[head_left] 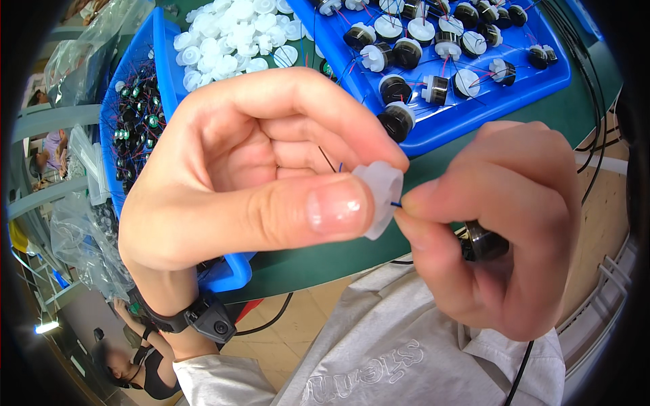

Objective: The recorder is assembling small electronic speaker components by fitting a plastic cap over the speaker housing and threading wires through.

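Observation:
Between its thumb and forefinger, my left hand (203, 196) pinches a translucent white plastic cap (388, 181) with a notched rim. The short tip of a blue wire (395, 204) sticks out of the cap's right side. My right hand (508, 210) is closed, its thumb and fingertip pinching that tip close to the cap. A black cylindrical part (486, 241) sits within the curled fingers of my right hand, partly hidden by them. Behind the cap, thin dark and blue wire shows near my left fingers.
A blue tray (501, 111) at the back right holds several black cylinders with white caps and wires. Loose white caps (233, 34) are heaped at the back left. Left of them, a blue bin (233, 272) contains small wired parts (139, 125). Black cables (594, 101) hang at right.

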`<state>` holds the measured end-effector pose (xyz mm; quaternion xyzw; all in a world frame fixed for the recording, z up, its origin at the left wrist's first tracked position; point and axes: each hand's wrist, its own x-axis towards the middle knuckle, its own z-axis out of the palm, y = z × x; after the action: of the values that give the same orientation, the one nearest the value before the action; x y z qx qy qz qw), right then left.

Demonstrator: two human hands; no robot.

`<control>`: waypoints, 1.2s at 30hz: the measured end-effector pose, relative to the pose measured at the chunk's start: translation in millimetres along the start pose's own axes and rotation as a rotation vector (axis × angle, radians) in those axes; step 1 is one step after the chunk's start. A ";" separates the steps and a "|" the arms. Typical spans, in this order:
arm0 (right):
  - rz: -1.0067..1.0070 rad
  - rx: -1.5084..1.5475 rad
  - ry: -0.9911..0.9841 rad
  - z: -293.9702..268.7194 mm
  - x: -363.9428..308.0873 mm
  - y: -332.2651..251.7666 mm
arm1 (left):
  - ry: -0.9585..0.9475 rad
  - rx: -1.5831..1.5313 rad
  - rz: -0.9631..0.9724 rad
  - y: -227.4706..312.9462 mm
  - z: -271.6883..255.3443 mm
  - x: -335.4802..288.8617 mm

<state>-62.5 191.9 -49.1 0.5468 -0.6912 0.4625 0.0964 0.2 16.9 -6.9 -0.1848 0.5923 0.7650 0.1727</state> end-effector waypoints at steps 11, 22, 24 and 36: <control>0.157 0.177 0.058 9.7 -4.3 -1.2 | -0.020 0.105 -0.009 -0.7 -5.2 4.4; 0.117 0.224 -0.019 -3.7 -3.1 -0.1 | -0.070 0.147 0.081 -4.4 -9.0 4.2; 0.112 0.218 -0.010 -4.6 -4.7 -0.2 | -0.088 0.095 0.096 -6.0 -9.4 3.8; -0.028 0.358 0.029 4.8 -2.4 7.4 | -0.043 0.014 -0.042 1.4 0.2 2.6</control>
<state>-66.1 189.7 -57.3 0.5581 -0.5886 0.5847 0.0141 -2.7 17.0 -7.0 -0.1796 0.5897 0.7609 0.2025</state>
